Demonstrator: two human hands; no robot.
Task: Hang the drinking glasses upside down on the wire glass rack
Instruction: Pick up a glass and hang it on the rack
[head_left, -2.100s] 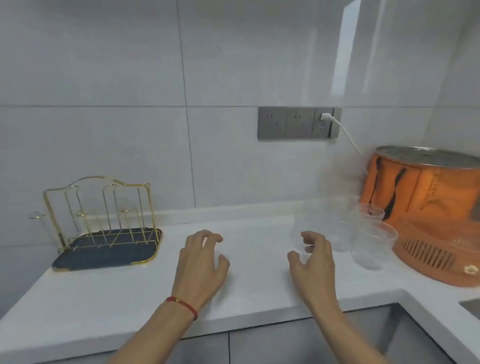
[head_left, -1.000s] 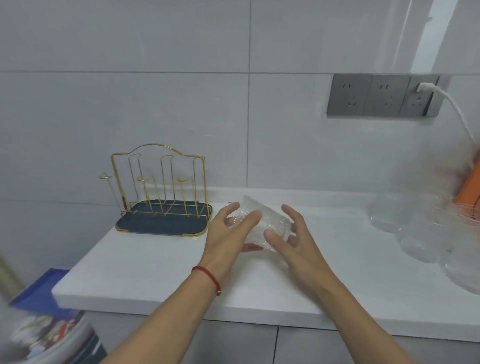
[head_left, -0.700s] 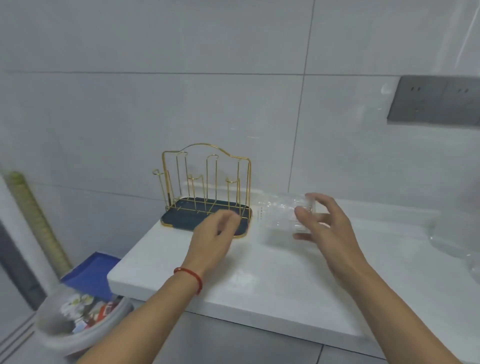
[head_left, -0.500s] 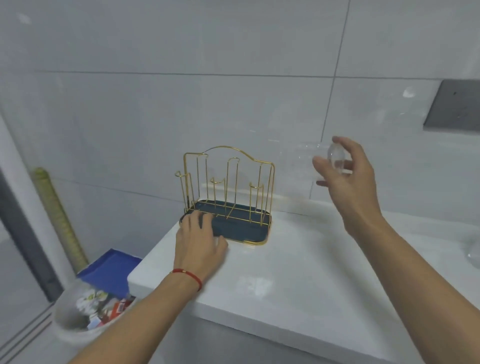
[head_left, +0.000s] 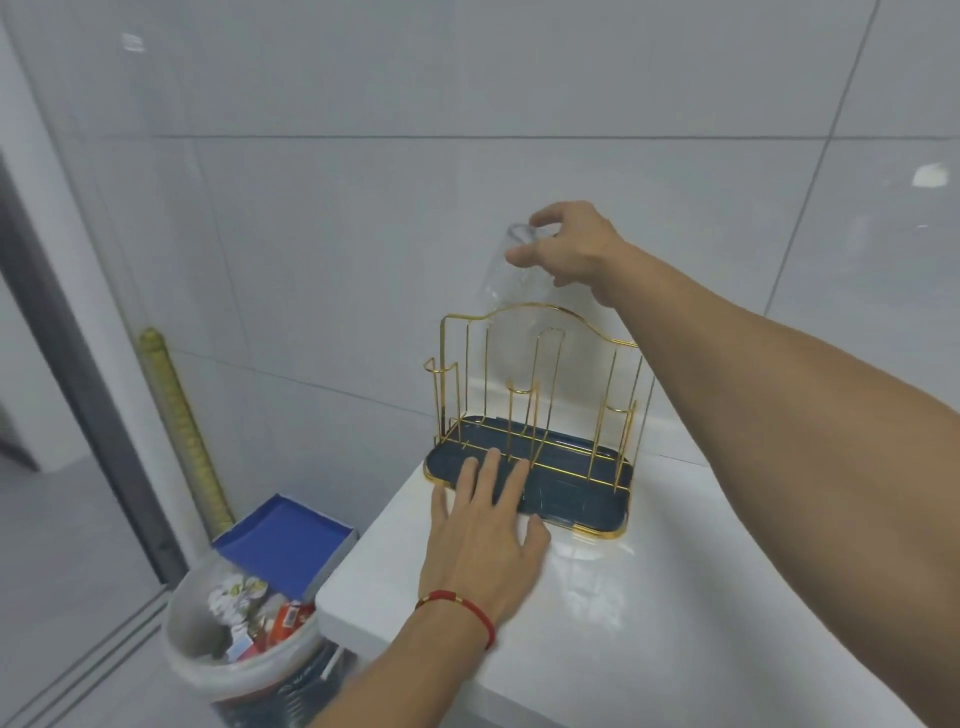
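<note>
A gold wire glass rack on a dark blue tray stands at the left end of the white counter. None of its prongs carries a glass. My right hand holds a clear drinking glass by its base, mouth down, just above the rack's arched top at its left half. My left hand lies flat with fingers spread on the counter, its fingertips resting on the front left of the tray.
The counter ends just left of the rack. Below on the floor stand a white bin full of rubbish and a blue box. A tiled wall rises close behind the rack.
My right hand has swung the glass left and turned it mouth down over the rack. My left hand stays pressed on the tray's front edge. The view has moved closer to the rack.
</note>
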